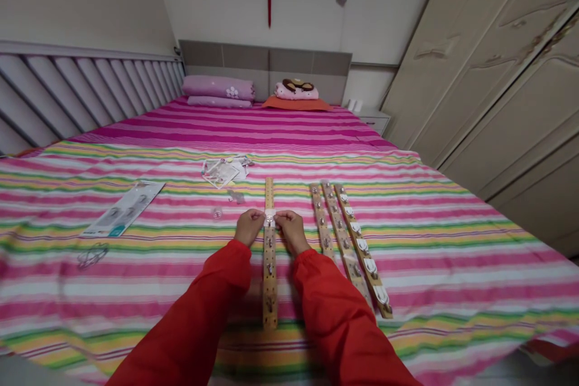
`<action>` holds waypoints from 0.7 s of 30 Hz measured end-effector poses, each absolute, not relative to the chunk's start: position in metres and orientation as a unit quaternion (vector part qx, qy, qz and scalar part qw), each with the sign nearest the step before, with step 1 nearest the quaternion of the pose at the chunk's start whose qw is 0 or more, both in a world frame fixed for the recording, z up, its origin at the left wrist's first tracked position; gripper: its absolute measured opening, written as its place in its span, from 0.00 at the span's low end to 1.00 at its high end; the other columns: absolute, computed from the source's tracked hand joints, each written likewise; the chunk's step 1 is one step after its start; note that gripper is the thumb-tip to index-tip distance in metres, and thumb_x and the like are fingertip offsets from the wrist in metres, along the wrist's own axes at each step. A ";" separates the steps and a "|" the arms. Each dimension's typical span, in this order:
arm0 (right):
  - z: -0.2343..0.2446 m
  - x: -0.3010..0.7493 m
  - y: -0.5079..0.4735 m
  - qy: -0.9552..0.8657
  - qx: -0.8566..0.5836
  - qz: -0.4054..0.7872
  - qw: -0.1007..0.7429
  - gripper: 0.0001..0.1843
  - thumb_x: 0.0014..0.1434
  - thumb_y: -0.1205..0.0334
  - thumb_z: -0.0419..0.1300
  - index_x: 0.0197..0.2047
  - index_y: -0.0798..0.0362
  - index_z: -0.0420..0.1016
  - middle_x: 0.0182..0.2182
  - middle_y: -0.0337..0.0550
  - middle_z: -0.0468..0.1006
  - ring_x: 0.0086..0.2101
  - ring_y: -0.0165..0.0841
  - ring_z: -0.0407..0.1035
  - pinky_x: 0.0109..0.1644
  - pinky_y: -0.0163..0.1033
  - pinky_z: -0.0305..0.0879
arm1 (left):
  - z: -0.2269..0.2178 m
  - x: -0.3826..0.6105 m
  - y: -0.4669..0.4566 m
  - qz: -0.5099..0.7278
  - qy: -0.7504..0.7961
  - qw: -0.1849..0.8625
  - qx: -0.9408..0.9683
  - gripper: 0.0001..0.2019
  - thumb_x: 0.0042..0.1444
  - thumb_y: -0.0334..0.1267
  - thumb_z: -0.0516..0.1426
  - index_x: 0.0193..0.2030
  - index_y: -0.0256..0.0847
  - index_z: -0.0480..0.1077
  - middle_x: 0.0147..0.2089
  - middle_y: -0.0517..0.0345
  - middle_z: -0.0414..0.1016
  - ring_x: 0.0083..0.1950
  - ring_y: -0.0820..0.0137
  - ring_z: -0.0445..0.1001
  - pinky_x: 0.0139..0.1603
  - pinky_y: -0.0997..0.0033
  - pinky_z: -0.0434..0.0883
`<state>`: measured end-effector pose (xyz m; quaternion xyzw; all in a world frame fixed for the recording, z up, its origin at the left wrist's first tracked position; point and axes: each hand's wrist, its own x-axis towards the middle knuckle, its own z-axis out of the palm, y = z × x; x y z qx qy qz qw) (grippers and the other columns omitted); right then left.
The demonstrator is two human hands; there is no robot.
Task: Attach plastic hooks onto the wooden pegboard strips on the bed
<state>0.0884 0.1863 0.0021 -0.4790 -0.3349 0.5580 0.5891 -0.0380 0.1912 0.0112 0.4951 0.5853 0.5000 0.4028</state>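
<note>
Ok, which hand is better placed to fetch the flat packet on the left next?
Probably the left hand, nearer the packet; the right hand is to the right of the middle strip. Both hands are on the white piece.

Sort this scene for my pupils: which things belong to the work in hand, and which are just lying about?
Likely part of the work:
white piece being handled
tan strip beneath it
three similar strips to the right
perhaps the flat packet at left

Apparently just lying about:
tangled thin loops
loose papers
purple bedding
</note>
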 end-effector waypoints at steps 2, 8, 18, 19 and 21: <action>-0.001 0.087 0.188 -0.332 -0.483 0.557 0.588 0.07 0.36 0.63 0.63 0.23 0.54 0.73 0.13 0.30 0.68 0.16 0.25 0.59 0.19 0.30 0.53 | 0.006 -0.039 0.193 0.496 0.594 0.394 0.497 0.07 0.39 0.41 0.59 0.23 0.39 0.70 0.19 0.63 0.69 0.25 0.72 0.69 0.28 0.74 0.64; -0.008 0.085 0.192 -0.328 -0.491 0.551 0.589 0.06 0.37 0.63 0.62 0.23 0.54 0.72 0.14 0.31 0.68 0.16 0.24 0.58 0.19 0.30 0.52 | -0.002 -0.038 0.197 0.488 0.606 0.381 0.500 0.06 0.40 0.39 0.59 0.23 0.39 0.70 0.19 0.63 0.70 0.26 0.71 0.70 0.30 0.73 0.65; -0.025 0.083 0.200 -0.336 -0.500 0.538 0.590 0.06 0.37 0.63 0.62 0.23 0.55 0.73 0.14 0.31 0.68 0.16 0.24 0.57 0.20 0.30 0.53 | -0.013 -0.038 0.201 0.497 0.616 0.370 0.487 0.05 0.40 0.37 0.59 0.24 0.38 0.69 0.22 0.62 0.72 0.27 0.72 0.70 0.30 0.73 0.65; -0.026 0.083 0.200 -0.337 -0.501 0.537 0.590 0.07 0.37 0.63 0.62 0.24 0.55 0.73 0.14 0.31 0.68 0.16 0.24 0.58 0.20 0.31 0.54 | -0.014 -0.037 0.200 0.501 0.615 0.369 0.484 0.05 0.40 0.37 0.59 0.24 0.38 0.69 0.22 0.62 0.71 0.27 0.72 0.70 0.30 0.73 0.66; -0.027 0.082 0.200 -0.338 -0.500 0.535 0.590 0.10 0.38 0.63 0.62 0.28 0.56 0.75 0.14 0.30 0.67 0.17 0.25 0.58 0.20 0.31 0.54 | -0.015 -0.036 0.199 0.510 0.611 0.370 0.480 0.05 0.40 0.37 0.58 0.25 0.38 0.69 0.22 0.62 0.71 0.27 0.72 0.70 0.31 0.73 0.67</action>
